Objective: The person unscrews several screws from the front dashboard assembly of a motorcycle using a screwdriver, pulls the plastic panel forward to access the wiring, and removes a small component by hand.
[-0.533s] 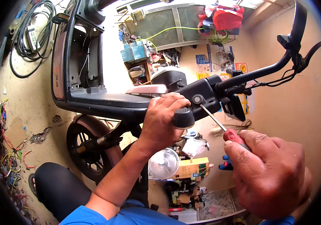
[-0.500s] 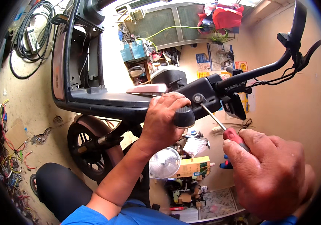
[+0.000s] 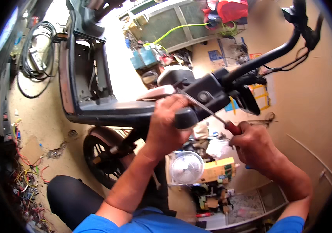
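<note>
Inside curled right-hand fingers (image 3: 247, 136), red screwdriver handle (image 3: 232, 127).

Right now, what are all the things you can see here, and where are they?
Scooter body: one, dark grey, upper left.
Handlebar: one, black, upper right.
Handlebar grip: one, black, centre.
Screwdriver: one, red handle, tip at the handlebar housing.
Wheel: one, black, lower left.
Round headlight: one, silvery, below centre.
Yellow box: one, beside the headlight.
Cable coil: one, black, far left.
Loose wires: many, mixed colours, floor lower left.
Left hand: wrapped around the grip.
Right hand: holding the screwdriver handle.
</note>
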### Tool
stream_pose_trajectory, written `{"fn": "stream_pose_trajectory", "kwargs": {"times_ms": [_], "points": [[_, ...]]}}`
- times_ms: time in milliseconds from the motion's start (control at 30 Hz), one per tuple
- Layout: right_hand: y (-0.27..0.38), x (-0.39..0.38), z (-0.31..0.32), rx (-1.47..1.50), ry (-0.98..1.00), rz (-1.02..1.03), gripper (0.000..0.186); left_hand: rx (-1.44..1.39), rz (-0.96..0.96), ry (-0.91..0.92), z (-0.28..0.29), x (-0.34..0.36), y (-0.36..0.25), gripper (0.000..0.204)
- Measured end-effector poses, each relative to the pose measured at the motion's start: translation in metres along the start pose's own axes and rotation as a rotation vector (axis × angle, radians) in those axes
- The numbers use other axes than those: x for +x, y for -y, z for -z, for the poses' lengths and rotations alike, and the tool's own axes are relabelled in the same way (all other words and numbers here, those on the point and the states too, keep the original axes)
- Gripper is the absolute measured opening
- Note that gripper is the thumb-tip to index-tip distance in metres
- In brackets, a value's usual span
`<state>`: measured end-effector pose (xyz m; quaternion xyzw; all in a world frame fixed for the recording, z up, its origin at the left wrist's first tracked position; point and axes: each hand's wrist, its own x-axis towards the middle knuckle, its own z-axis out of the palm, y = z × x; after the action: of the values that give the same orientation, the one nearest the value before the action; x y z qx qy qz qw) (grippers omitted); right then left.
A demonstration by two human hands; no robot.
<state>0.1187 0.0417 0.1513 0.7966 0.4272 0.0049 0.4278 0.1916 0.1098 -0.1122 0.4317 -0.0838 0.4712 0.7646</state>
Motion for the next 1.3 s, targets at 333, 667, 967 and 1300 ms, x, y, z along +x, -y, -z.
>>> {"fn": "stream_pose_trajectory", "kwargs": {"times_ms": [333, 667, 967, 1300], "points": [[0.039, -0.039, 0.013, 0.372, -0.441, -0.329, 0.044, 0.074, -0.058, 0.001, -0.015, -0.004, 0.006, 0.063], [0.028, -0.067, 0.043, 0.243, -0.439, -0.345, 0.044, -0.009, -0.071, 0.017, -0.009, -0.008, 0.0, 0.07], [0.004, -0.053, 0.064, 0.364, -0.621, -0.321, 0.029, -0.096, 0.011, 0.022, 0.0, 0.0, -0.006, 0.068], [-0.031, -0.011, 0.119, 0.548, -0.332, -0.268, 0.045, -0.15, -0.055, 0.093, -0.006, 0.006, 0.004, 0.057]]}}
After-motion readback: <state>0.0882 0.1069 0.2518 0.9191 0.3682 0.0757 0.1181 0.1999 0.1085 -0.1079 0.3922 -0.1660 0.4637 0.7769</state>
